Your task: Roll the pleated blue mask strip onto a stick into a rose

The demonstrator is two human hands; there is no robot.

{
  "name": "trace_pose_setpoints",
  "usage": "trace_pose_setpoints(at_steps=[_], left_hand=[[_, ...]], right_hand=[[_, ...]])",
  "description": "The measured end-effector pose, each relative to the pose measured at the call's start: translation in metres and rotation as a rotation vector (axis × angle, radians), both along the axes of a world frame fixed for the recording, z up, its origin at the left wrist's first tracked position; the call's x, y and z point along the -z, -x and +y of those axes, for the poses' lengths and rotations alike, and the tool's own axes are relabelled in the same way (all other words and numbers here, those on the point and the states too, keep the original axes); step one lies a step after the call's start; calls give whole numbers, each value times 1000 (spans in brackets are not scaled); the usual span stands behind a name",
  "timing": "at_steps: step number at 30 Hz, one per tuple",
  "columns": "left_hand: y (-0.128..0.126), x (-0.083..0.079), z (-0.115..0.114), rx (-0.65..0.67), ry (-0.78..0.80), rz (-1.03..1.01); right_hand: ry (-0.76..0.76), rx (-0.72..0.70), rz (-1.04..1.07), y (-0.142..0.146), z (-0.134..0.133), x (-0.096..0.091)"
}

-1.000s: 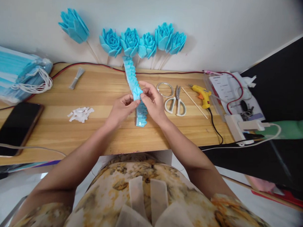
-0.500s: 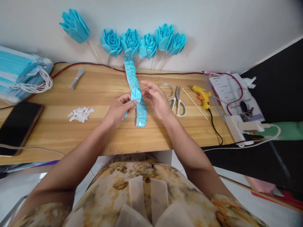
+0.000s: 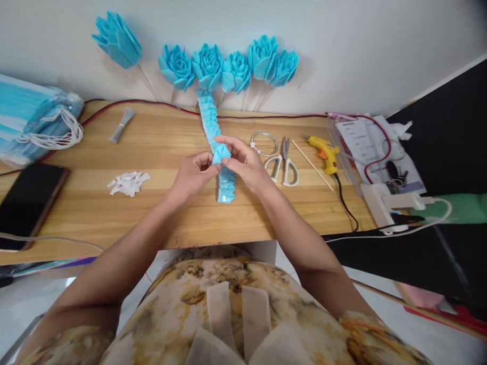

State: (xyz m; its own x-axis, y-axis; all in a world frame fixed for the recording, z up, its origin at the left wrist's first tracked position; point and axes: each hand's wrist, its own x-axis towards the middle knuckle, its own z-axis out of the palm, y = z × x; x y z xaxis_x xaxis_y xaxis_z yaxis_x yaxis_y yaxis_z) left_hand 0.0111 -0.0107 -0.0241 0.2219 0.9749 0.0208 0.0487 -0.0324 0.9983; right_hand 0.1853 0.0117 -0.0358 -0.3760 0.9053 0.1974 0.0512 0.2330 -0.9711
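Between my two hands is a small folded light-blue piece (image 3: 221,152), its layers creased to a point. My left hand (image 3: 194,173) pinches it at the left side with thumb and fingers. From the right, my right hand (image 3: 246,164) presses its thumb on the front, with the fingers behind the piece. Beneath and behind runs a long row of similar folded blue pieces (image 3: 209,117), overlapping one another; its near end (image 3: 226,195) shows below my hands, and its middle is partly hidden by them.
Blue flowers on sticks (image 3: 207,67) lean at the wall. Right are a tape roll (image 3: 264,144), scissors (image 3: 284,161), a thin stick (image 3: 313,166), a yellow glue gun (image 3: 326,153) and a power strip (image 3: 378,206). Left are white scraps (image 3: 129,183), wire ties (image 3: 122,125), a phone (image 3: 25,207) and packaged masks (image 3: 33,122).
My right hand has moved left and closed onto the folded blue piece; before, it was apart with its fingers spread. The piece has shifted slightly right and is turned.
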Motion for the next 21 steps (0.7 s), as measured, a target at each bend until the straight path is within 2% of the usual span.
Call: trace_pose_setpoints(at_steps=[6, 10, 13, 21], left_hand=[[2, 3, 2, 2, -2, 48], [5, 2, 1, -22, 26, 32], [5, 1, 0, -56, 45, 20], [5, 1, 3, -162, 10, -122]], right_hand=[[69, -44, 0, -2, 1, -3], [213, -116, 118, -9, 3, -13], [269, -44, 186, -13, 4, -17], [208, 120, 282, -13, 7, -10]])
